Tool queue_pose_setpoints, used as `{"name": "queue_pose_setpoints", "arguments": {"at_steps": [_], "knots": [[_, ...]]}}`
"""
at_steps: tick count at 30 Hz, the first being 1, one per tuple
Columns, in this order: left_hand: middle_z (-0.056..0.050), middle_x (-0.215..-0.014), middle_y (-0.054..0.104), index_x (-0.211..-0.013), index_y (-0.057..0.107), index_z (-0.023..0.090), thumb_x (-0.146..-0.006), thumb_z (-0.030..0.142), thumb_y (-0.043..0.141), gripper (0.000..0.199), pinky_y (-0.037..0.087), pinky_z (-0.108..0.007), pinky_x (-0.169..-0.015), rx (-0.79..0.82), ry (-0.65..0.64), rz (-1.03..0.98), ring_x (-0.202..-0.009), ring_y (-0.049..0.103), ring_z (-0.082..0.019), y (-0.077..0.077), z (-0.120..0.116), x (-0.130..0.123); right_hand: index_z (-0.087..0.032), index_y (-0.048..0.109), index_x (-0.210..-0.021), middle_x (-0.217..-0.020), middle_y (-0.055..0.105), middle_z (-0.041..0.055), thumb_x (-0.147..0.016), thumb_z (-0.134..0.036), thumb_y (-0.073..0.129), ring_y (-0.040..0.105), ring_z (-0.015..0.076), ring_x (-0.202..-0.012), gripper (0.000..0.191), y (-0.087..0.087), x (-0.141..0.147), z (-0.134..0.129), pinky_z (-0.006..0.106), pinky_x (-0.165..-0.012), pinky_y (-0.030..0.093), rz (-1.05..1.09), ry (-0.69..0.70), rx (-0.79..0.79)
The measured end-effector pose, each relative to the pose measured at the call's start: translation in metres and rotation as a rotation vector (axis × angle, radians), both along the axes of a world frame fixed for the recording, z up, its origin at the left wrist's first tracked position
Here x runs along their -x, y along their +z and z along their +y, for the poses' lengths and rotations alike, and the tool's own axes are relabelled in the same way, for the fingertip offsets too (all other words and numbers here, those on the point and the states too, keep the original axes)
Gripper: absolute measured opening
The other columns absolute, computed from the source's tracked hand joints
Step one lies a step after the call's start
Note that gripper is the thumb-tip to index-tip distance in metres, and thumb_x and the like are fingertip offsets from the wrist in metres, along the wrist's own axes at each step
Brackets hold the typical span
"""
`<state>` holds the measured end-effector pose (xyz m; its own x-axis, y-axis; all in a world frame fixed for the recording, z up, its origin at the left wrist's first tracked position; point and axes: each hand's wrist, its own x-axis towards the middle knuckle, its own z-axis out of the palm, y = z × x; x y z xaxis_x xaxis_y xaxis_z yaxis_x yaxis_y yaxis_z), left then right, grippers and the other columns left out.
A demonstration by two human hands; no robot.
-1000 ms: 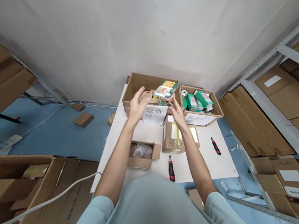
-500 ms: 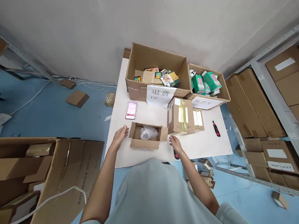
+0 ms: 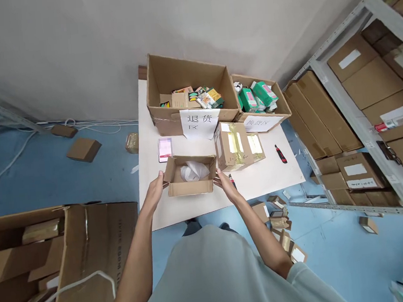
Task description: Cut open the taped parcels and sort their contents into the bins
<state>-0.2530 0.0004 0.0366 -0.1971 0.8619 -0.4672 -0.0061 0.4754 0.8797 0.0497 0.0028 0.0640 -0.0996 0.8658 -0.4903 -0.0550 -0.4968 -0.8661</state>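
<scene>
In the head view an opened small cardboard box (image 3: 190,188) with a white wrapped item (image 3: 194,171) inside is near the front of the white table (image 3: 185,206). My left hand (image 3: 156,190) grips its left end and my right hand (image 3: 225,184) grips its right end. Each thumb is at the box's upper edge, and the other fingers are partly hidden by the flaps. Just behind the box lies a phone (image 3: 165,149). To the right stands a taped carton (image 3: 235,145), with a smaller taped box (image 3: 255,146) beside it.
A large open carton (image 3: 165,119) of small packs and a smaller carton (image 3: 282,110) of green boxes stand at the back. One red-black cutter (image 3: 281,154) lies at right, another (image 3: 232,180) by my right hand. Shelving (image 3: 354,123) is at right, a big carton (image 3: 100,244) at left.
Both hands have moved inward and taken hold of the small box's ends. The box's front flap now looks more upright. The view has shifted.
</scene>
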Motion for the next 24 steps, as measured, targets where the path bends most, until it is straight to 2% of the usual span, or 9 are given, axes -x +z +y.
{"name": "queue_pose_setpoints", "arguments": {"at_steps": [3,6,9,12,15,19,22,24], "knots": [[-0.019,-0.129,0.083,-0.122,0.081,0.012,-0.089,0.099,0.057,0.096,0.053,-0.056,-0.126,-0.156,0.000,0.055,-0.128,0.077,-0.037,0.036,0.004,-0.017,-0.029,0.070,-0.158,-0.167,0.064,0.0092,-0.096,-0.084,0.070,0.061,0.0347,-0.154,0.084,0.033,-0.026,-0.012,0.054,-0.132,0.047,0.051,-0.051,-0.092],[-0.018,-0.129,0.083,-0.123,0.082,0.014,-0.089,0.098,0.059,0.094,0.056,-0.056,-0.123,-0.293,-0.001,0.083,-0.127,0.077,-0.037,0.074,0.009,-0.052,-0.030,0.068,-0.161,-0.165,0.065,0.0072,-0.095,-0.086,0.070,0.061,0.0346,-0.154,0.086,0.065,-0.065,-0.032,0.054,-0.131,0.049,0.098,-0.100,-0.211],[-0.016,-0.133,0.082,-0.126,0.083,0.017,-0.097,0.090,0.055,0.083,0.057,-0.053,-0.122,-0.415,-0.090,0.081,-0.131,0.076,-0.035,0.107,0.011,-0.108,-0.034,0.066,-0.163,-0.166,0.065,0.0034,-0.096,-0.088,0.066,0.058,0.0333,-0.157,0.086,0.086,-0.118,-0.064,0.053,-0.131,0.050,0.131,-0.172,-0.328],[-0.015,-0.135,0.081,-0.128,0.083,0.019,-0.102,0.084,0.054,0.076,0.058,-0.051,-0.121,-0.491,-0.239,0.077,-0.132,0.075,-0.033,0.125,0.007,-0.186,-0.036,0.065,-0.163,-0.171,0.060,0.0010,-0.096,-0.089,0.065,0.055,0.0335,-0.160,0.086,0.094,-0.182,-0.109,0.053,-0.130,0.051,0.129,-0.297,-0.401],[-0.015,-0.126,0.083,-0.121,0.084,0.017,-0.099,0.088,0.055,0.079,0.057,-0.051,-0.122,-0.526,-0.408,0.106,-0.128,0.075,-0.034,0.128,-0.003,-0.282,-0.036,0.067,-0.162,-0.172,0.059,0.0010,-0.096,-0.088,0.066,0.052,0.0339,-0.163,0.084,0.090,-0.255,-0.165,0.053,-0.130,0.051,0.089,-0.462,-0.427],[-0.014,-0.113,0.085,-0.108,0.084,0.016,-0.092,0.098,0.054,0.088,0.058,-0.051,-0.119,-0.583,-0.663,0.140,-0.125,0.075,-0.037,0.114,-0.030,-0.426,-0.033,0.068,-0.161,-0.169,0.062,0.0028,-0.096,-0.087,0.065,0.053,0.0329,-0.162,0.084,0.077,-0.353,-0.248,0.053,-0.132,0.049,-0.015,-0.743,-0.418],[-0.015,-0.122,0.085,-0.119,0.084,0.016,-0.094,0.097,0.051,0.090,0.059,-0.049,-0.116,-0.565,-0.927,0.006,-0.127,0.075,-0.036,0.095,-0.060,-0.528,-0.032,0.068,-0.160,-0.164,0.067,0.0037,-0.098,-0.085,0.062,0.058,0.0303,-0.158,0.082,0.064,-0.417,-0.310,0.050,-0.131,0.049,-0.129,-0.943,-0.397],[-0.014,-0.134,0.082,-0.131,0.082,0.018,-0.093,0.095,0.053,0.091,0.056,-0.049,-0.121,-0.529,-1.128,-0.032,-0.135,0.072,-0.035,0.079,-0.083,-0.583,-0.028,0.071,-0.157,-0.159,0.071,0.0060,-0.101,-0.083,0.057,0.060,0.0295,-0.155,0.079,0.052,-0.452,-0.350,0.049,-0.130,0.050,-0.255,-1.080,-0.350]]}}
